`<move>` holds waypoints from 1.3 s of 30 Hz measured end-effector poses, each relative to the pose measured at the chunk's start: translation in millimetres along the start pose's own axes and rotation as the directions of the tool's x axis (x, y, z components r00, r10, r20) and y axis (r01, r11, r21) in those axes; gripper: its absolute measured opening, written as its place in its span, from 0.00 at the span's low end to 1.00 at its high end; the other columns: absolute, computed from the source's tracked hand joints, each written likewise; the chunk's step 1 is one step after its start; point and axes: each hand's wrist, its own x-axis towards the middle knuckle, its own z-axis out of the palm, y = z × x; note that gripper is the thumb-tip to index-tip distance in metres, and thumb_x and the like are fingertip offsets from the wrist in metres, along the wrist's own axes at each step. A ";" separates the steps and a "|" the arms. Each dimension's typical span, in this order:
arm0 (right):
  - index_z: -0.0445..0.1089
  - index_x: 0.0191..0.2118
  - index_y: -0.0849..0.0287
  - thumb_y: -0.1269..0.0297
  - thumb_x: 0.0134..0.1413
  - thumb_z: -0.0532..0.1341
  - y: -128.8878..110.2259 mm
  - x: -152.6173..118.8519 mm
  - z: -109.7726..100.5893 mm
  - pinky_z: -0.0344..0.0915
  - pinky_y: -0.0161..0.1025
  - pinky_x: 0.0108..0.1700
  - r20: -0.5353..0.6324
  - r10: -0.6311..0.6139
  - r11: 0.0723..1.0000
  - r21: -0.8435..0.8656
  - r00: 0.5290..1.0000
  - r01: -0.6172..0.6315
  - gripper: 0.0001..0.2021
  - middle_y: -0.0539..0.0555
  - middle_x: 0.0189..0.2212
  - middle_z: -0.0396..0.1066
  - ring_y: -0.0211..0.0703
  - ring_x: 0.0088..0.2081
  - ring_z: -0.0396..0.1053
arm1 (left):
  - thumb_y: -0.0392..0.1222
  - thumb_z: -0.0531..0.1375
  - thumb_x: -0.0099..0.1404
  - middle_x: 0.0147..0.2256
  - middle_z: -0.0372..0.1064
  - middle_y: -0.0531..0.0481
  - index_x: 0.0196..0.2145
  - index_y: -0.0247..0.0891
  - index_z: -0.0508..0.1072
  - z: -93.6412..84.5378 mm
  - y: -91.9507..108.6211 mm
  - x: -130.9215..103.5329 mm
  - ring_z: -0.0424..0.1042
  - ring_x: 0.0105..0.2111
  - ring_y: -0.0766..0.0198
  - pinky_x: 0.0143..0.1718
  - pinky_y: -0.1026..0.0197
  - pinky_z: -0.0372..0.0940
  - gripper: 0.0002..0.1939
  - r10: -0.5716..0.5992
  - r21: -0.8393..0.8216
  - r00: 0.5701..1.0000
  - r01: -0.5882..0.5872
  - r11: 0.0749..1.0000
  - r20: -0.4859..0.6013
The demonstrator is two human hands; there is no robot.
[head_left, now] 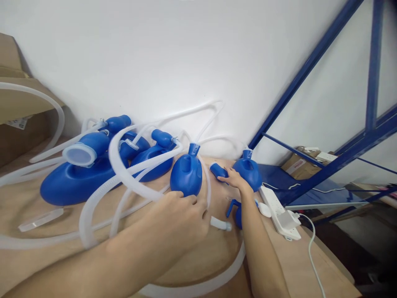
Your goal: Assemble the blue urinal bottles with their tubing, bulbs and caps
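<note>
My left hand (186, 213) is closed in a fist round a translucent plastic hose (220, 223), whose short end sticks out to the right. At the right, my right hand (234, 179) has its thumb and fingers around a small blue tubular connector (218, 170) lying on the table. Just past the left hand stands a blue urinal bottle (186, 174) with a hose in its neck. Another blue bottle (248, 170) is beside the right hand. A blue part with a bent handle (233, 205) is partly hidden by my right forearm.
More blue bottles (77, 184) with looping hoses lie at the left, near a cardboard box (25, 124). A white power strip (277, 211) with a plugged-in charger runs along the right side. A blue metal rack (310, 62) stands beyond the table (328, 269).
</note>
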 end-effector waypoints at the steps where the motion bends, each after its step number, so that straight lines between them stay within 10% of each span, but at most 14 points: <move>1: 0.67 0.66 0.60 0.55 0.52 0.76 3.1 1.2 1.2 0.57 0.61 0.68 0.024 0.015 1.000 0.018 1.000 -0.015 0.38 0.69 0.65 0.69 0.69 0.67 0.64 | 0.28 0.60 0.65 0.40 0.75 0.47 0.45 0.38 0.73 1.0 -2.5 -0.5 0.74 0.34 0.57 0.32 0.56 0.65 0.12 -0.003 0.008 1.000 0.003 1.000 -0.020; 8: 0.72 0.58 0.58 0.55 0.71 0.63 -1.4 -1.9 6.4 0.77 0.50 0.52 0.111 0.008 0.958 0.285 0.994 -0.039 0.17 0.58 0.55 0.74 0.48 0.51 0.76 | 0.35 0.60 0.69 0.37 0.74 0.45 0.48 0.37 0.73 -0.5 -12.8 4.3 0.74 0.36 0.52 0.28 0.55 0.63 0.10 -0.109 0.024 0.987 0.113 0.993 -0.119; 14: 0.68 0.59 0.52 0.50 0.35 0.82 -7.4 -23.3 -24.3 0.81 0.53 0.43 0.131 -0.134 0.792 0.610 0.982 0.026 0.43 0.53 0.38 0.78 0.51 0.36 0.80 | 0.33 0.61 0.70 0.32 0.74 0.51 0.44 0.40 0.74 3.5 -26.1 5.5 0.76 0.26 0.57 0.21 0.58 0.55 0.06 -0.309 -0.005 0.951 0.309 0.951 0.001; 18: 0.71 0.52 0.48 0.39 0.39 0.76 -22.2 -39.8 -45.3 0.77 0.59 0.54 0.017 -0.258 0.630 0.761 0.966 0.155 0.36 0.56 0.44 0.80 0.58 0.48 0.81 | 0.24 0.56 0.66 0.39 0.77 0.48 0.43 0.37 0.74 4.4 -39.0 4.8 0.78 0.31 0.55 0.23 0.57 0.59 0.14 -0.339 -0.003 0.940 0.340 0.941 -0.041; 24: 0.68 0.61 0.38 0.41 0.44 0.74 -90.1 -75.3 -28.2 0.71 0.65 0.60 -0.259 -0.427 0.329 0.848 0.866 0.416 0.36 0.54 0.59 0.76 0.64 0.65 0.70 | 0.38 0.49 0.78 0.52 0.78 0.43 0.61 0.39 0.71 -4.3 -49.4 10.1 0.80 0.40 0.52 0.34 0.56 0.70 0.20 -0.472 -0.129 0.859 0.455 0.881 -0.199; 30: 0.72 0.56 0.48 0.31 0.49 0.68 -140.5 -106.8 -17.5 0.70 0.66 0.62 -0.188 -0.461 0.163 0.943 0.867 0.291 0.35 0.58 0.60 0.75 0.68 0.68 0.65 | 0.55 0.47 0.82 0.48 0.80 0.51 0.63 0.51 0.72 -11.5 -61.9 2.7 0.81 0.42 0.56 0.38 0.59 0.70 0.21 -0.449 -0.192 0.862 0.411 0.891 -0.234; 39: 0.79 0.46 0.51 0.38 0.48 0.74 -146.5 -118.4 -26.8 0.78 0.46 0.54 -0.322 -0.325 -0.210 0.941 0.889 0.265 0.26 0.54 0.53 0.81 0.52 0.60 0.75 | 0.46 0.52 0.80 0.39 0.76 0.50 0.50 0.41 0.77 -22.4 -65.6 -5.1 0.78 0.35 0.58 0.31 0.58 0.62 0.15 -0.392 -0.222 0.895 0.346 0.911 -0.213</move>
